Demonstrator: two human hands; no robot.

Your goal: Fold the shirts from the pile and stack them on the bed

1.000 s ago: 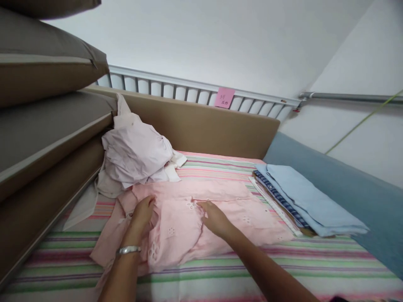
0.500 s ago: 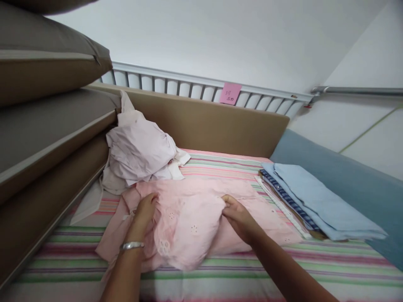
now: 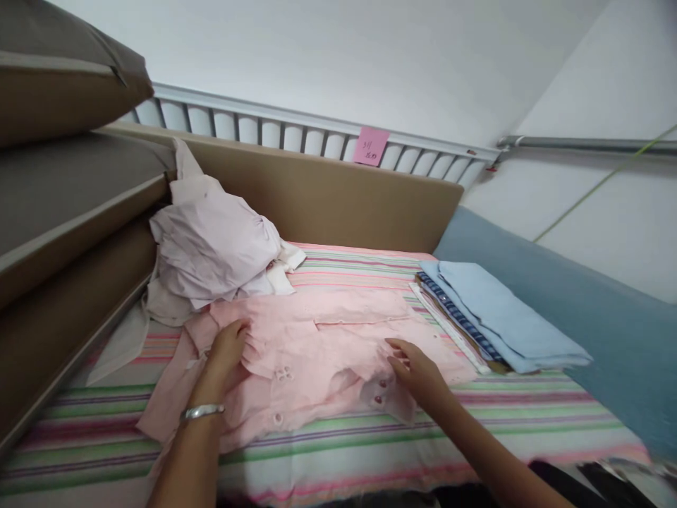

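Note:
A pale pink shirt (image 3: pixel 317 346) with eyelet cut-outs lies spread on the striped cloth, its front layers rumpled. At its left part, my left hand (image 3: pixel 227 349), with a silver bracelet on the wrist, pinches the fabric near the shoulder or sleeve. My right hand (image 3: pixel 415 370) is at the shirt's right part, its fingers curled on a loose fold of the same fabric; the fingertips are partly hidden. Below that hand, a turned edge of the shirt shows dark cut-outs.
A heap of pale lilac and white clothes (image 3: pixel 216 240) sits behind on the left, against stacked brown cushions (image 3: pixel 74 233). To the right lies a pile of folded clothes, light blue on top (image 3: pixel 497 303). A brown board (image 3: pixel 317 197) and a blue panel (image 3: pixel 529 254) border the striped cloth (image 3: pixel 529 416).
The lifted fold of the pink shirt has come down and spread flatter towards the right. My right hand has moved lower with it; my left hand stays at the left part. The view has shifted.

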